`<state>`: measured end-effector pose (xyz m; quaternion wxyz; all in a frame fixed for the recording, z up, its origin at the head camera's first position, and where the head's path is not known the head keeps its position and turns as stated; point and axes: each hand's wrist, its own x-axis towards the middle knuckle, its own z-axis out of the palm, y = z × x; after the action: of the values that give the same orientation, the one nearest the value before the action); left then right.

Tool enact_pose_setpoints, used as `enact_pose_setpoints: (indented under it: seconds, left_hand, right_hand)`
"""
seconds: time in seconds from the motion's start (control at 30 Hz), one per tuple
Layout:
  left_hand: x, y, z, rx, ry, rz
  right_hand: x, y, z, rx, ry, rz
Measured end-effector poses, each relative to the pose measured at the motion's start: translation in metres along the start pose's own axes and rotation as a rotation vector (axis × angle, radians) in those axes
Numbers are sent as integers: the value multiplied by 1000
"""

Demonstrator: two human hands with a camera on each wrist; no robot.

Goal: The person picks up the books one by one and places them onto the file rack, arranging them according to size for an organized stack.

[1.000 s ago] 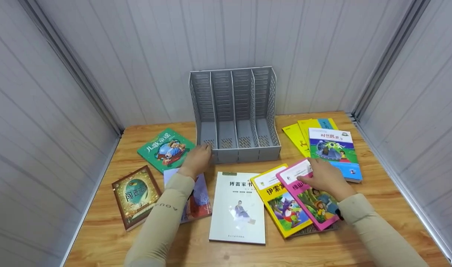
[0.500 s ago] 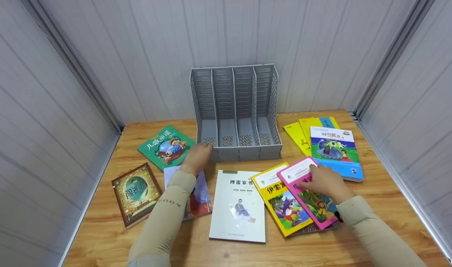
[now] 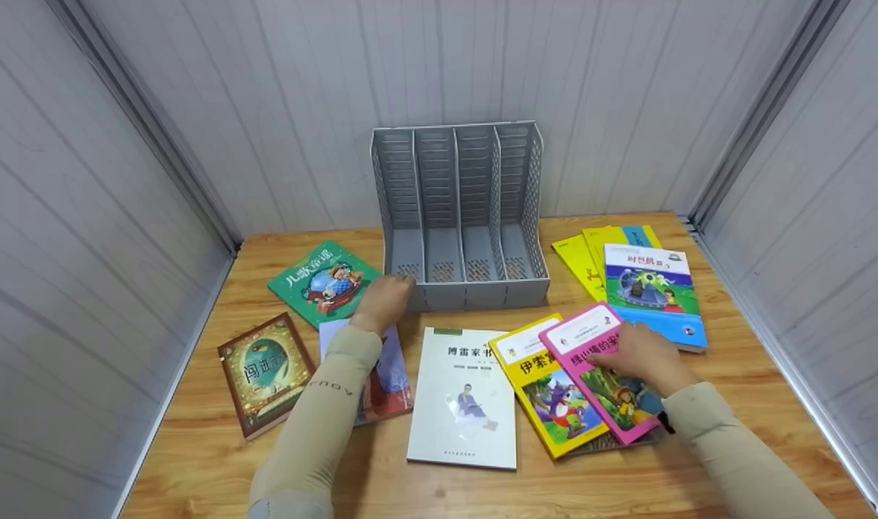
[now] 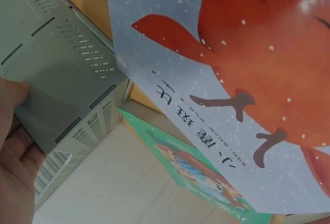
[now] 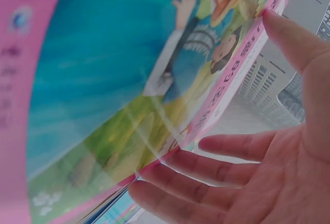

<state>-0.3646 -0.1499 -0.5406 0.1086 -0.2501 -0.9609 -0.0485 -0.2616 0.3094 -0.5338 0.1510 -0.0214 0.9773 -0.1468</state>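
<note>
In the head view, my left hand (image 3: 381, 304) grips the front left corner of a grey file rack (image 3: 486, 294) with upright compartments. Its thumb lies on the rack's front wall (image 4: 56, 79) in the left wrist view, fingers curled underneath. My right hand (image 3: 644, 355) lies over a pink picture book (image 3: 576, 342) on the right. Seen from the right wrist, the thumb and fingers (image 5: 221, 172) are fairly straight and touch the book's edge. That book overlaps a yellow book (image 3: 554, 400), and a dark-edged one (image 3: 597, 447) shows beneath them.
A white book (image 3: 460, 432) lies in the middle. Left are a purple-blue book (image 3: 388, 375), a green book (image 3: 327, 285) and a brown book (image 3: 266, 375). At the back right, a blue-and-white book (image 3: 652, 295) overlaps yellow books (image 3: 576, 263). Panel walls (image 3: 302, 108) surround the wooden table (image 3: 439, 497).
My right hand has shifted slightly right over the pink book, uncovering more of its title. My left hand stays at the rack's corner. The head view has tilted a little; the books lie as before.
</note>
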Motion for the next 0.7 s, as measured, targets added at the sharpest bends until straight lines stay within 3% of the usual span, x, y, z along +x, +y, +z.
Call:
enact_pose_setpoints:
  seconds: [0.5, 0.7]
  left_hand:
    - [3, -2, -6, -33, -71, -13]
    - [5, -1, -11, -39, -81, -9]
  right_hand:
    - [3, 28, 0, 180, -112, 115]
    - [3, 32, -5, 181, -125, 116]
